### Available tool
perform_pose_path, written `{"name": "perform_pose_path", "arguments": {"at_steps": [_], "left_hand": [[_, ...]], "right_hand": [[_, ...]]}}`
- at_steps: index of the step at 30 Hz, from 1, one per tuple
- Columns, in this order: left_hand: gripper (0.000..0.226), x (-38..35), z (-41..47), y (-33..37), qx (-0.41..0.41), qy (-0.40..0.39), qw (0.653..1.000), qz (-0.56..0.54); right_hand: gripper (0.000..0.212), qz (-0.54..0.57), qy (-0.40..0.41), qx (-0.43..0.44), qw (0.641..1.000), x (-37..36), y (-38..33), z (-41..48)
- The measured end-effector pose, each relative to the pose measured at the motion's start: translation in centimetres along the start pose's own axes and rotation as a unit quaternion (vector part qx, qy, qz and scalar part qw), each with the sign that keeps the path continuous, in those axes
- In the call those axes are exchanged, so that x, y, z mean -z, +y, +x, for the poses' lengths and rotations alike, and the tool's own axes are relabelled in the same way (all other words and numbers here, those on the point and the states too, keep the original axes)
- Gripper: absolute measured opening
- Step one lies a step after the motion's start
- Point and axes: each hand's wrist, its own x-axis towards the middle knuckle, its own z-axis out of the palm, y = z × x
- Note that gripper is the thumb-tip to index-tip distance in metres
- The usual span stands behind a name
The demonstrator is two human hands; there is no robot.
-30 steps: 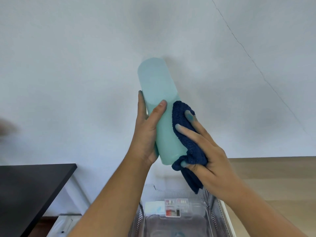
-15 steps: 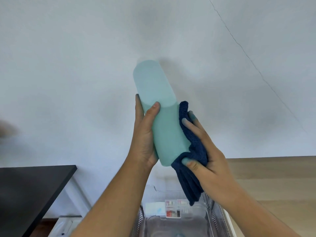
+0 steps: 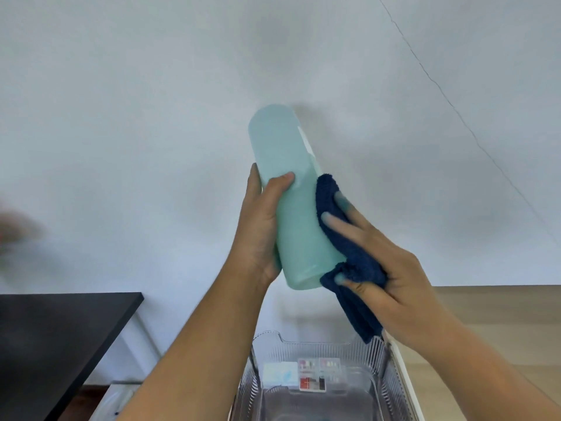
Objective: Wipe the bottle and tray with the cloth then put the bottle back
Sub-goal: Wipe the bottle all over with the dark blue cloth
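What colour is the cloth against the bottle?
Dark navy blue cloth, clearest in the head view.

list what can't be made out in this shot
Head view only:
- Bottle: its right side is hidden by the cloth, its left by the left hand; the cap cannot be made out.
- Right hand: fingertips blurred; palm hidden against the cloth.
- Tray: near end cut off by the bottom edge; label print too small to read.
- Blurred smudge at the left edge: unidentifiable.
- Black table: cut off at the left.
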Motion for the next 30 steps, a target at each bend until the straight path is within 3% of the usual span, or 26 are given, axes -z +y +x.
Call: {"name": "perform_pose_path", "arguments": {"at_steps": [2,6,9,13,15,20,23,30], "left_hand": [[0.044,-0.4,-0.4,-0.9,-0.019,0.006,1.000,-0.008],[0.044,-0.9,-1.1,-1.9,-0.016,-0.001,0.999,-0.043],[0.045,-0.4,-1.0,-2.2,-0.002,-0.034,0.998,-0.060],[0.076,-0.4,-0.7,-2.1,0.063,-0.028,0.994,-0.088],[0.081,-0.6,-0.8,-2.0,0.083,-0.030,0.989,-0.115],[0.058,0.1,-0.1,-0.7,0.019,-0.054,0.998,-0.006],[0.065,0.0,0.1,-0.5,-0.002,-0.041,0.999,0.036],[0.065,-0.4,-0.6,-1.7,-0.026,0.000,1.000,0.011]], "right_hand": [[0.063,-0.076,0.004,0.016,0.997,-0.3,0.0,-0.1],[0.064,-0.082,0.061,0.001,0.995,-1.6,0.0,-0.7],[0.052,-0.025,0.083,0.007,0.996,-1.9,0.4,-0.9],[0.059,0.122,0.093,-0.004,0.988,-2.4,1.0,-1.1],[0.059,0.151,0.096,-0.006,0.984,-2.6,1.3,-1.2],[0.062,-0.008,0.040,0.032,0.999,-0.6,1.7,-1.2],[0.061,-0.104,-0.005,0.037,0.994,0.0,1.8,-1.2],[0.061,-0.126,0.011,0.038,0.991,-1.4,1.7,-1.6]]}}
